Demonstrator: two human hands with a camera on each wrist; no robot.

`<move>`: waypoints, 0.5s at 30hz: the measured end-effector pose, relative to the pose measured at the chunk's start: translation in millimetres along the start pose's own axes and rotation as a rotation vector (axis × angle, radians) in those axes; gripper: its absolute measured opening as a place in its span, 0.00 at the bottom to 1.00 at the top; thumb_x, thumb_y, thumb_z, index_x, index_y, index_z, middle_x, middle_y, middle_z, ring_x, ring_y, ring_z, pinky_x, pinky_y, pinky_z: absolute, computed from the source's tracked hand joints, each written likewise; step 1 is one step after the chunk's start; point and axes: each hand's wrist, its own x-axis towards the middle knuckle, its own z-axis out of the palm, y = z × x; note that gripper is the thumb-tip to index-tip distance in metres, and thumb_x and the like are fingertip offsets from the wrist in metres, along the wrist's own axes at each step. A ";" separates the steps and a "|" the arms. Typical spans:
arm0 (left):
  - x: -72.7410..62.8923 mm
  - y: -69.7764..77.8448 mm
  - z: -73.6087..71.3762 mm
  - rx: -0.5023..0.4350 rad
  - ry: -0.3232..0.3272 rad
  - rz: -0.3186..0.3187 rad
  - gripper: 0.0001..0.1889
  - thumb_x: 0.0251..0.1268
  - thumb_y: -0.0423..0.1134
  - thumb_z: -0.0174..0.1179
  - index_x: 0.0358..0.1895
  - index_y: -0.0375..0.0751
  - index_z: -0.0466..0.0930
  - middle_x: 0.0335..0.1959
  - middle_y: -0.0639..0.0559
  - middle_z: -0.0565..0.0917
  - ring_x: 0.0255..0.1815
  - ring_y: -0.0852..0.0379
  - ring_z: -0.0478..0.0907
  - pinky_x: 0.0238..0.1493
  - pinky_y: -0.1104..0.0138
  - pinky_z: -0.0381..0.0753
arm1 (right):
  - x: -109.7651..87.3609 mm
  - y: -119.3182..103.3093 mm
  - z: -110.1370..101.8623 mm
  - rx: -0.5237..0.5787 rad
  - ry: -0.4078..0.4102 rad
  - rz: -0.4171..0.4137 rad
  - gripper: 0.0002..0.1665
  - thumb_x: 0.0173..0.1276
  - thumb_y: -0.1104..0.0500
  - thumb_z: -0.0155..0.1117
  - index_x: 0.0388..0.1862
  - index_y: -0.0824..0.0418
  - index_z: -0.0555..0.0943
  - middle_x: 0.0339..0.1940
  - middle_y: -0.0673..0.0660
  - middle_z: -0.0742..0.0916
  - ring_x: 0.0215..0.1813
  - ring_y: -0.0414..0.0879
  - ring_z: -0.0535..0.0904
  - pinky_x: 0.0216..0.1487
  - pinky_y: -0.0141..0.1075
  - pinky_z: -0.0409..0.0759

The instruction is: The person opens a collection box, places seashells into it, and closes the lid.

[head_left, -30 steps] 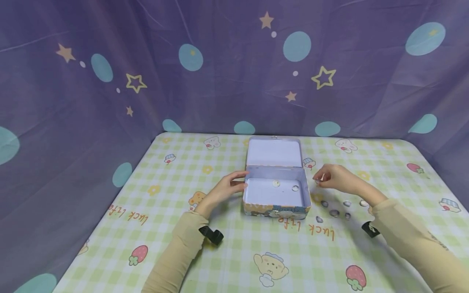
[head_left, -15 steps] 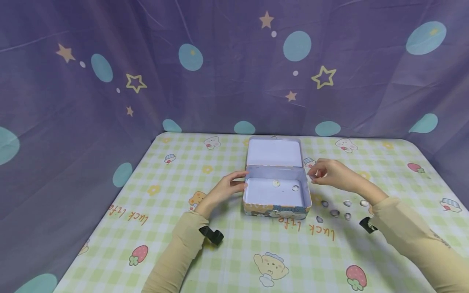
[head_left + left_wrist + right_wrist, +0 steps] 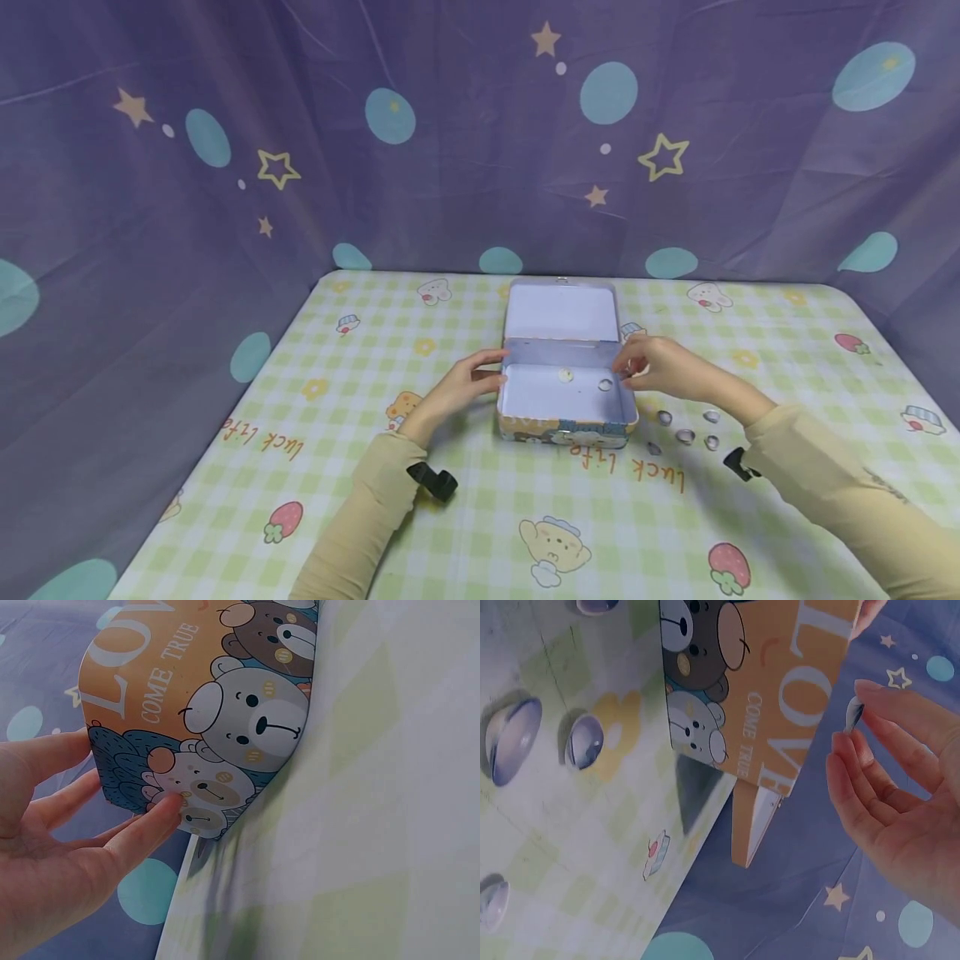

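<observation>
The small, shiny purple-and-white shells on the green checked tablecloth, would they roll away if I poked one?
The shells look cupped, so they'd probably rock or slide rather than roll. Likely light too: they're small, and the bare right hand pinches one. Their shine hints they might be slippery.

The left sleeve (image 3: 362,512) is long, pale yellow-beige and creased near its cuff (image 3: 406,451). The right sleeve (image 3: 825,483) matches, with a dark marking (image 3: 887,485) too small to read. The left mount (image 3: 433,482) and right mount (image 3: 741,464), at the wrists, are both black.
</observation>
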 end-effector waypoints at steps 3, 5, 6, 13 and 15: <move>1.8 -3.1 -0.7 -0.002 0.000 0.002 0.24 0.62 0.28 0.51 0.62 0.27 0.59 0.62 0.30 0.59 0.58 0.34 0.62 0.55 0.58 0.71 | 1.1 -1.1 2.6 -0.002 -0.013 0.000 0.08 0.50 0.69 0.65 0.32 0.62 0.82 0.32 0.51 0.79 0.32 0.43 0.74 0.33 0.34 0.79; 5.0 -10.1 -1.8 -0.007 -0.001 0.014 0.25 0.62 0.29 0.51 0.62 0.28 0.59 0.62 0.30 0.59 0.58 0.34 0.63 0.55 0.59 0.72 | 1.7 -1.1 4.5 -0.004 -0.023 -0.007 0.08 0.50 0.69 0.65 0.32 0.62 0.82 0.31 0.50 0.79 0.32 0.43 0.74 0.33 0.36 0.79; 6.6 -13.8 -2.5 -0.004 0.001 0.014 0.25 0.62 0.30 0.52 0.62 0.30 0.59 0.62 0.31 0.60 0.58 0.35 0.63 0.55 0.59 0.72 | 1.9 -1.0 5.2 -0.001 -0.030 -0.009 0.08 0.51 0.69 0.65 0.32 0.62 0.82 0.31 0.50 0.79 0.32 0.42 0.74 0.33 0.37 0.79; 4.1 -9.3 -1.3 0.000 0.003 0.018 0.24 0.62 0.29 0.51 0.62 0.29 0.59 0.62 0.30 0.59 0.58 0.34 0.63 0.55 0.59 0.72 | 2.3 -1.4 9.4 0.022 -0.066 -0.010 0.09 0.51 0.69 0.64 0.33 0.64 0.82 0.32 0.51 0.78 0.32 0.42 0.75 0.33 0.35 0.79; 1.0 -2.1 0.0 -0.002 0.001 0.013 0.24 0.62 0.28 0.51 0.61 0.27 0.59 0.62 0.29 0.59 0.58 0.34 0.62 0.55 0.58 0.72 | 2.5 -1.6 10.2 0.021 -0.070 -0.013 0.09 0.51 0.69 0.64 0.34 0.65 0.82 0.31 0.50 0.78 0.33 0.43 0.75 0.33 0.36 0.79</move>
